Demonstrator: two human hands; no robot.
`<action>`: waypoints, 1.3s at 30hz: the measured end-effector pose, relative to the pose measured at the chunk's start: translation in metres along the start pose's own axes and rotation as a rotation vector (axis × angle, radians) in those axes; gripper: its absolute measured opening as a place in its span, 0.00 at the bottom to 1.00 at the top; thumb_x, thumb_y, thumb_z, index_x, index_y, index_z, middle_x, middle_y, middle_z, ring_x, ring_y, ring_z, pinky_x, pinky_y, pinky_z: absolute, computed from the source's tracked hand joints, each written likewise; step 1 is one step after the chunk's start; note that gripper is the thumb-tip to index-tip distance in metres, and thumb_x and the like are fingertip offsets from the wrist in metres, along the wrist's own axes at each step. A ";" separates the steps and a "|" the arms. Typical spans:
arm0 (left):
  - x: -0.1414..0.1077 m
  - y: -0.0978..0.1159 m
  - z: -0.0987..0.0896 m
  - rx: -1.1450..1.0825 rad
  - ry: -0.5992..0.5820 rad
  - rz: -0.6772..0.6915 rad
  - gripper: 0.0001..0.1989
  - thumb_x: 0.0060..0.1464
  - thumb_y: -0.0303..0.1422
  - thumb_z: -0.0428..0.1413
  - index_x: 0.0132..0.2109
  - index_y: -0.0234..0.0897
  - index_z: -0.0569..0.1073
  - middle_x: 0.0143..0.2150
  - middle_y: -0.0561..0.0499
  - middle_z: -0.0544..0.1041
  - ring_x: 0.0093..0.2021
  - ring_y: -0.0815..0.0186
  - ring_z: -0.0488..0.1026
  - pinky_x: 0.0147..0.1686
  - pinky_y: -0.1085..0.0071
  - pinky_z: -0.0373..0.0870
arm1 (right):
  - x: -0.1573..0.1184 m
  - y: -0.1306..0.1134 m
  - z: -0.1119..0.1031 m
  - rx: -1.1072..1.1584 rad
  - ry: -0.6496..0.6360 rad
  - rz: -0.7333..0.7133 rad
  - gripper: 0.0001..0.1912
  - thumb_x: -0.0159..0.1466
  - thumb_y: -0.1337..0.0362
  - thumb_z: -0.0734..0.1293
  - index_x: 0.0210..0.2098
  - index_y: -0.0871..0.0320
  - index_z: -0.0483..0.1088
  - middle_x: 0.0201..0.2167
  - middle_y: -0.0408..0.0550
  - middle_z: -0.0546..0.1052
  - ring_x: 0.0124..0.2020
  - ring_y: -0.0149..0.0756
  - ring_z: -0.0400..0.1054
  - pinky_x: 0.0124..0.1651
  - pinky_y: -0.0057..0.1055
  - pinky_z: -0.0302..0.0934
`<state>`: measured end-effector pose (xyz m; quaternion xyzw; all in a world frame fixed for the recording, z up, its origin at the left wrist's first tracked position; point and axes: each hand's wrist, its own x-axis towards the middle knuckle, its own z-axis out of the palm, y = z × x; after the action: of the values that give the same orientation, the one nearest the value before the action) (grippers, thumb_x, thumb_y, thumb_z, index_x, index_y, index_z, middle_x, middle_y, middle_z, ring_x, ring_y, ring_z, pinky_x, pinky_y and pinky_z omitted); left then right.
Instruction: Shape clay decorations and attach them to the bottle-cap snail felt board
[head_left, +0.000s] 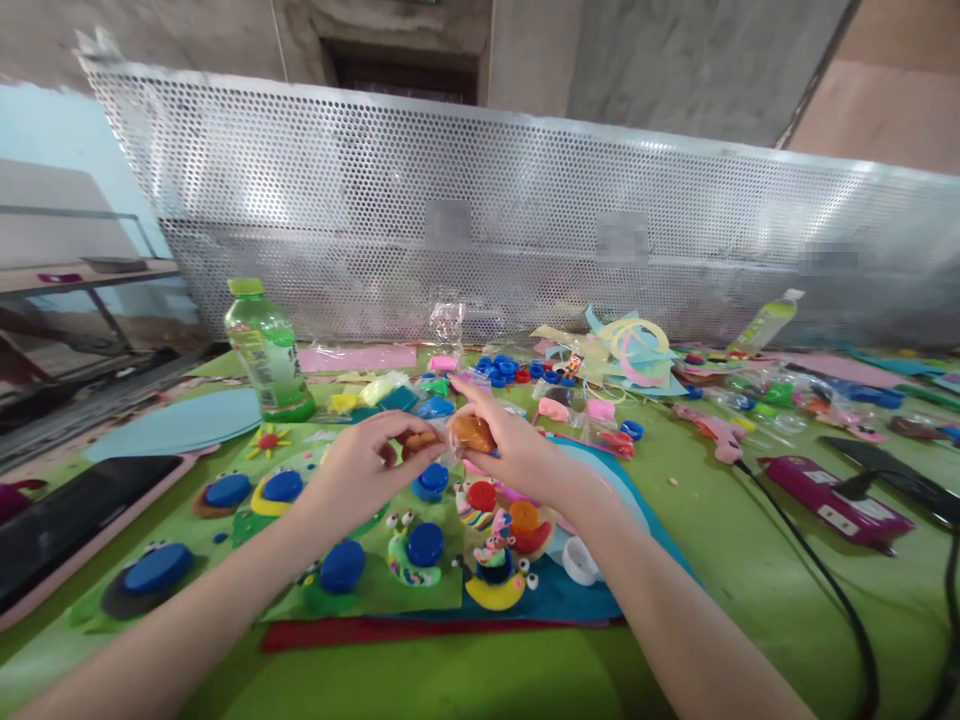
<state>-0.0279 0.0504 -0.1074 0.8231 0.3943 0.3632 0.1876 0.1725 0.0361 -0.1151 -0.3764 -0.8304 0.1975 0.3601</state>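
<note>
Our forearms (247, 570) stretch over a green table (450, 685), flanking clay snails (424, 546) that a dipping wrist could crush. Beyond, our left hand (371, 455) pinches a brown piece (421, 440); our right hand (514, 440) closes its fingers on a wrapped brown lump (471, 433). Slack grips could drop either. Blue caps (496, 370) lie farther back.

Passable: table (450, 680) strip along near side, plus gap between blue sheet (664, 555) and cord (832, 590). Blocking: snails (414, 560) midway, bottle (271, 362) left, power strip (836, 500) and glue gun (718, 436) right, metal screen (525, 225) across back.
</note>
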 end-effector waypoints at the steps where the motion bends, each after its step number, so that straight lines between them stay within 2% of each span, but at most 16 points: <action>1: 0.000 0.000 0.001 -0.004 -0.005 -0.011 0.12 0.51 0.42 0.55 0.35 0.39 0.74 0.33 0.51 0.75 0.25 0.69 0.67 0.24 0.74 0.63 | 0.000 -0.001 0.000 -0.009 -0.006 0.002 0.37 0.62 0.71 0.63 0.64 0.49 0.41 0.48 0.48 0.66 0.46 0.38 0.63 0.50 0.38 0.60; 10: 0.000 0.001 0.004 -0.047 -0.063 -0.050 0.11 0.49 0.41 0.55 0.29 0.39 0.76 0.29 0.51 0.75 0.25 0.67 0.69 0.24 0.75 0.64 | 0.000 -0.010 0.002 -0.009 -0.062 0.023 0.38 0.62 0.72 0.63 0.65 0.48 0.41 0.51 0.48 0.67 0.47 0.42 0.64 0.50 0.41 0.61; 14: 0.000 0.004 0.006 -0.070 -0.072 -0.014 0.11 0.49 0.39 0.53 0.27 0.38 0.75 0.28 0.51 0.73 0.25 0.68 0.68 0.23 0.74 0.64 | 0.000 -0.010 0.004 -0.044 -0.081 0.052 0.39 0.62 0.71 0.63 0.65 0.47 0.38 0.50 0.47 0.67 0.46 0.44 0.65 0.47 0.43 0.63; 17: -0.001 0.006 0.004 -0.076 -0.048 0.030 0.10 0.49 0.36 0.53 0.26 0.39 0.75 0.27 0.52 0.72 0.25 0.68 0.67 0.24 0.75 0.63 | 0.001 -0.009 0.003 -0.063 -0.073 0.045 0.38 0.63 0.68 0.64 0.65 0.49 0.39 0.50 0.50 0.67 0.46 0.44 0.65 0.47 0.42 0.63; 19: 0.000 0.006 -0.001 -0.085 0.016 0.050 0.08 0.49 0.35 0.54 0.27 0.39 0.75 0.28 0.52 0.72 0.27 0.67 0.68 0.26 0.74 0.62 | 0.000 -0.009 0.001 -0.052 -0.033 0.021 0.36 0.63 0.65 0.65 0.65 0.50 0.43 0.51 0.50 0.67 0.48 0.44 0.64 0.50 0.41 0.62; 21: 0.002 0.003 -0.009 -0.112 0.150 0.036 0.07 0.48 0.36 0.55 0.29 0.39 0.74 0.30 0.52 0.72 0.29 0.67 0.67 0.27 0.74 0.62 | 0.000 -0.009 -0.002 -0.030 0.013 0.010 0.34 0.63 0.64 0.65 0.64 0.49 0.46 0.51 0.49 0.67 0.49 0.43 0.63 0.52 0.41 0.61; 24: 0.009 -0.007 -0.020 -0.188 0.355 -0.051 0.10 0.52 0.39 0.54 0.31 0.37 0.71 0.26 0.54 0.68 0.27 0.69 0.64 0.26 0.74 0.60 | 0.000 -0.008 -0.008 0.003 0.062 0.050 0.33 0.63 0.65 0.65 0.63 0.50 0.46 0.50 0.48 0.67 0.49 0.43 0.64 0.52 0.42 0.60; 26: 0.014 -0.016 -0.021 -0.272 0.387 -0.099 0.13 0.55 0.42 0.50 0.36 0.37 0.70 0.27 0.53 0.67 0.26 0.69 0.64 0.25 0.75 0.61 | -0.001 -0.007 -0.010 0.017 0.102 0.060 0.33 0.63 0.66 0.65 0.63 0.53 0.47 0.51 0.50 0.66 0.49 0.43 0.63 0.53 0.42 0.59; 29: 0.018 -0.024 -0.016 -0.398 0.318 -0.137 0.19 0.55 0.47 0.48 0.42 0.36 0.70 0.32 0.49 0.69 0.31 0.66 0.68 0.26 0.73 0.67 | -0.001 -0.004 -0.011 0.042 0.161 0.033 0.32 0.62 0.65 0.65 0.62 0.55 0.49 0.51 0.51 0.66 0.50 0.42 0.63 0.54 0.40 0.58; 31: 0.016 -0.022 -0.011 -0.431 0.252 -0.162 0.21 0.52 0.47 0.52 0.43 0.35 0.70 0.33 0.48 0.71 0.30 0.66 0.68 0.26 0.72 0.67 | 0.000 -0.002 -0.012 0.072 0.196 0.002 0.30 0.62 0.66 0.65 0.61 0.55 0.51 0.50 0.50 0.66 0.49 0.40 0.62 0.54 0.38 0.59; 33: 0.014 -0.016 -0.008 -0.441 0.204 -0.176 0.21 0.47 0.44 0.58 0.44 0.34 0.71 0.30 0.49 0.72 0.26 0.68 0.66 0.24 0.74 0.66 | 0.001 -0.001 -0.012 0.103 0.231 -0.034 0.29 0.61 0.66 0.64 0.59 0.55 0.53 0.51 0.49 0.64 0.50 0.37 0.62 0.54 0.35 0.59; 36: 0.011 -0.008 -0.009 -0.485 0.182 -0.164 0.17 0.44 0.43 0.60 0.36 0.35 0.72 0.25 0.52 0.70 0.23 0.69 0.64 0.24 0.74 0.63 | 0.002 0.000 -0.014 0.142 0.260 -0.061 0.27 0.60 0.67 0.65 0.57 0.56 0.55 0.53 0.48 0.63 0.50 0.36 0.61 0.53 0.33 0.59; 39: 0.013 -0.007 -0.009 -0.565 0.176 -0.153 0.18 0.48 0.47 0.55 0.27 0.36 0.68 0.23 0.53 0.67 0.23 0.70 0.62 0.24 0.73 0.62 | 0.003 0.000 -0.015 0.179 0.263 -0.049 0.24 0.59 0.66 0.66 0.54 0.57 0.58 0.51 0.49 0.64 0.49 0.36 0.62 0.53 0.34 0.59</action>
<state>-0.0327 0.0647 -0.0998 0.6718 0.3533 0.5130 0.4009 0.1825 0.0391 -0.1036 -0.3448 -0.7642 0.2109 0.5027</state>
